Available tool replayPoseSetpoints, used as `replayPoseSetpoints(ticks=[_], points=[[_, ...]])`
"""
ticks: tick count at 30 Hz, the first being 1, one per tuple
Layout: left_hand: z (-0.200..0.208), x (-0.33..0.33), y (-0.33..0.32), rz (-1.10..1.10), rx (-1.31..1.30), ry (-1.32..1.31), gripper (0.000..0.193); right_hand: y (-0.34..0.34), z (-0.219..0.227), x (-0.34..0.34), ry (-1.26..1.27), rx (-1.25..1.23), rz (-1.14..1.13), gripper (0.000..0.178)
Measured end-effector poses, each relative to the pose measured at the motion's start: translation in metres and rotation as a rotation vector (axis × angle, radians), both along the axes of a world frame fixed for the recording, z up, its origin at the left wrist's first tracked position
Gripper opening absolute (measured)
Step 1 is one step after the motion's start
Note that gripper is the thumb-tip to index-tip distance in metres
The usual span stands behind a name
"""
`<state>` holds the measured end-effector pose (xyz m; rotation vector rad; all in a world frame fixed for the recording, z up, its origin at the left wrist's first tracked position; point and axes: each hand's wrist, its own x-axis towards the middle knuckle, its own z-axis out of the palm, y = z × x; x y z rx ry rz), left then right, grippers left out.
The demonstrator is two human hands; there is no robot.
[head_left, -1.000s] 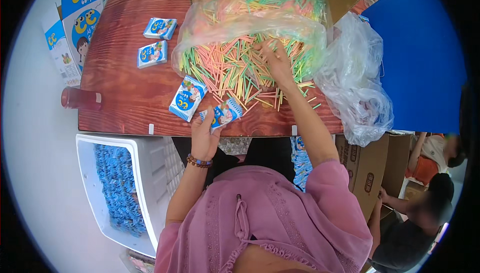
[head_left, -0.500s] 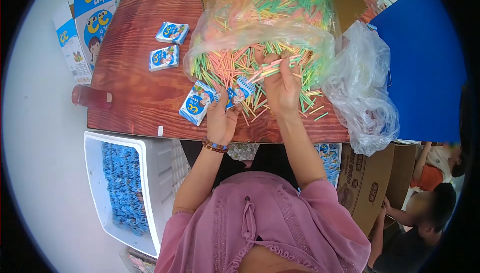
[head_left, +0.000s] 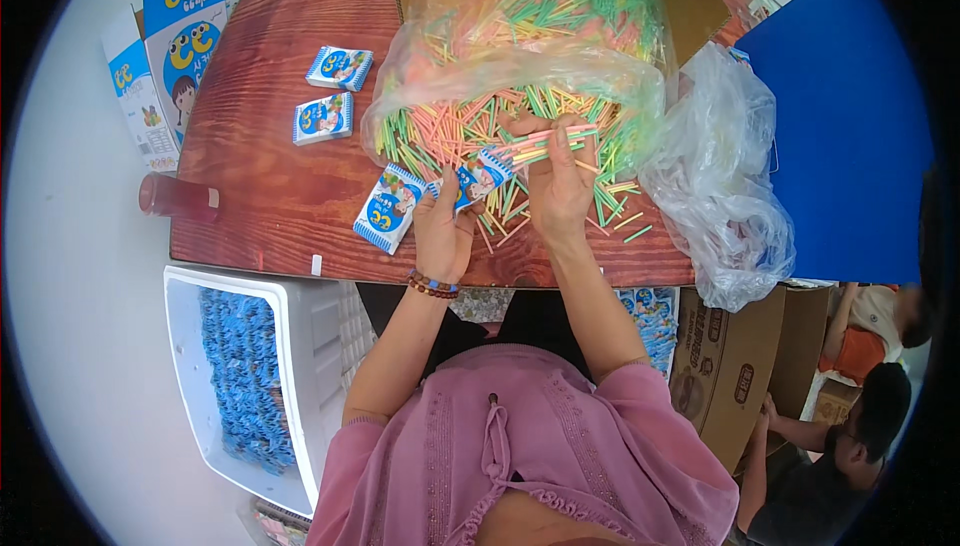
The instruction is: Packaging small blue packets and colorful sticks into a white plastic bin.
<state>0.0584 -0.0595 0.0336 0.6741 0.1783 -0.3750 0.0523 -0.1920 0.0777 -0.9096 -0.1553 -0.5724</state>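
Note:
My left hand (head_left: 445,236) is closed on a small blue and white packet (head_left: 481,180), its end tilted up toward the right. My right hand (head_left: 562,191) pinches a bunch of thin pink, yellow and green sticks (head_left: 533,149). The bunch's left ends meet the packet's right end; whether they are inside it I cannot tell. Beside my left hand lies another blue and white packet (head_left: 390,209). Just beyond both hands, a large clear plastic bag (head_left: 530,58) gapes toward me, full of the same sticks, with several spilled onto the table.
Two more packets (head_left: 323,119) lie on the red wooden table (head_left: 260,96), near a reddish bottle (head_left: 180,198) on its side. Crumpled plastic (head_left: 722,166) hangs over the right edge. Below stand a white foam box (head_left: 300,346) of blue packets and a brown carton (head_left: 725,356). Another person (head_left: 840,446) is at lower right.
My right hand has brought the sticks a little left and down, so their ends now meet the packet. The left hand holds the same packet nearly in place.

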Motion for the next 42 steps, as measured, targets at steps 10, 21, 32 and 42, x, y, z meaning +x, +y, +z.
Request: replayPoseSetpoints(ticks=[10,21,32,42], points=[[0.002,0.014,-0.018,-0.046,-0.005,-0.016,0.015,-0.006,-0.016,0.007,0.098,-0.059,-0.012,0.013],[-0.013,0.029,-0.04,-0.037,-0.071,-0.019,0.017,-0.025,-0.024,0.018,0.14,-0.098,0.108,0.042],[-0.03,0.03,-0.04,-0.048,-0.253,-0.009,0.022,-0.022,-0.026,0.023,0.15,-0.172,0.137,0.046],[-0.045,0.034,-0.022,-0.103,-0.466,-0.017,0.031,-0.021,-0.009,0.026,0.076,-0.003,0.146,0.054]])
